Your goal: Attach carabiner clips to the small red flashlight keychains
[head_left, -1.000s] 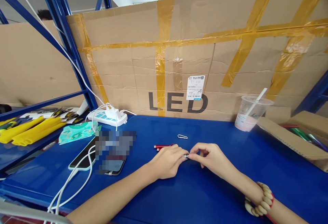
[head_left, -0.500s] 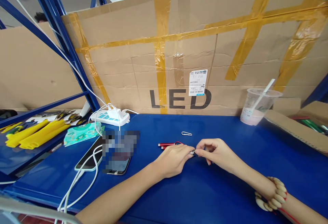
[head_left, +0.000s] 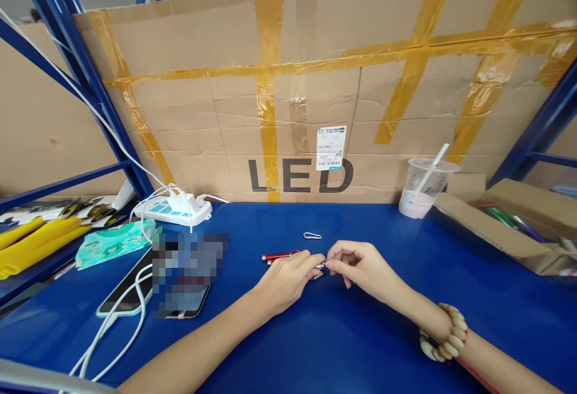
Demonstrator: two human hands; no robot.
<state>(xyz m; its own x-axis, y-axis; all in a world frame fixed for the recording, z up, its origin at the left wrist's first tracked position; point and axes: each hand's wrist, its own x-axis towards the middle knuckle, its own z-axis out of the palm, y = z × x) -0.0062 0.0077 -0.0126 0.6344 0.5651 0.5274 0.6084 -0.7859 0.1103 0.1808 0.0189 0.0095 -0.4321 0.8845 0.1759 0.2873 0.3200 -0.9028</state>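
The left hand (head_left: 288, 283) lies low on the blue desk (head_left: 360, 334), fingers closed together over a small metallic piece (head_left: 321, 266); the right hand (head_left: 356, 265), at its three o'clock, pinches the other end between thumb and forefinger. Red metal tubes (head_left: 276, 256) poke out at the left hand's eleven o'clock, partly hidden by it, and a silver carabiner (head_left: 312, 236) lies just beyond, near one o'clock.
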